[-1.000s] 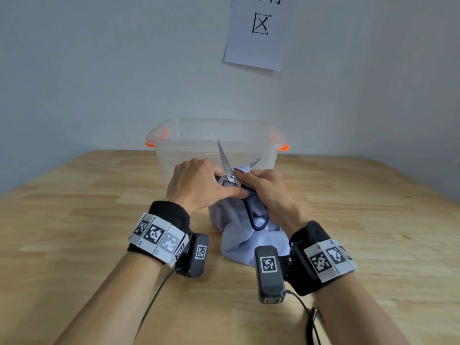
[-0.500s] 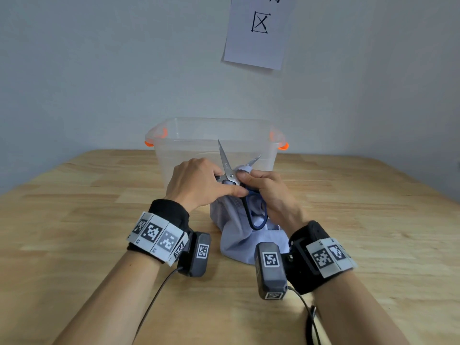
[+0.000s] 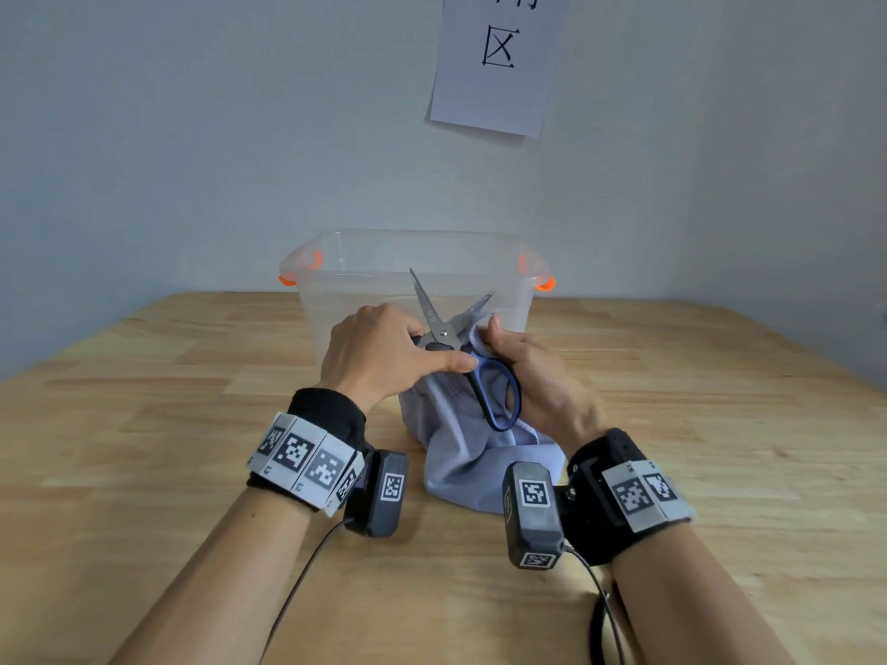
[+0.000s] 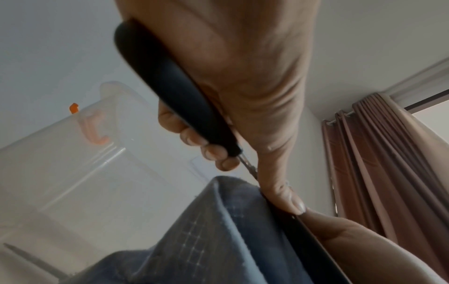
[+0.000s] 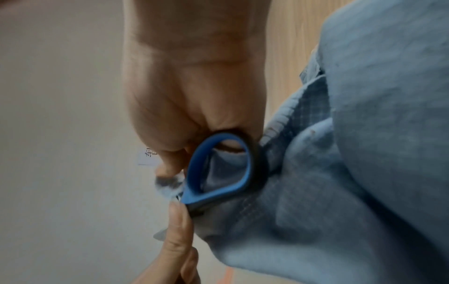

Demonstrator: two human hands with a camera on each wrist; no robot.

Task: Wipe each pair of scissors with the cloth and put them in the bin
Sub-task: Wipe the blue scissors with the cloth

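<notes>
Across the whole lower half of the head view runs a wooden table (image 3: 144,472), meeting a pale wall at 12 o'clock, where a sheet of paper (image 3: 494,64) with a printed character hangs. At the table's far middle stands a clear plastic bin (image 3: 365,261) with orange latches at its 9 and 3 o'clock ends; through its wall in the left wrist view a slim dark shape lies on the bottom, too blurred to name.

Just in front of the bin, at its 6 o'clock, a pale blue cloth (image 3: 461,463) is bunched up from the table and draped down toward the person. Both wrists carry black bands with printed markers and a small camera.

The left hand (image 3: 379,352) grips one black handle of the scissors (image 3: 444,328): the left wrist view shows the fingers curled round that handle (image 4: 175,86), with the thumb pressed along the metal near the pivot. The scissors lie at 3 o'clock of this hand, held above the table, their two blades spread open and pointing up toward 12 and 1 o'clock in front of the bin's near wall.

The right hand (image 3: 533,371), at 3 o'clock of the scissors, pinches a fold of cloth against the right blade. The blue-lined handle loop (image 3: 499,400) hangs toward 5 o'clock against this palm, with cloth behind it.
</notes>
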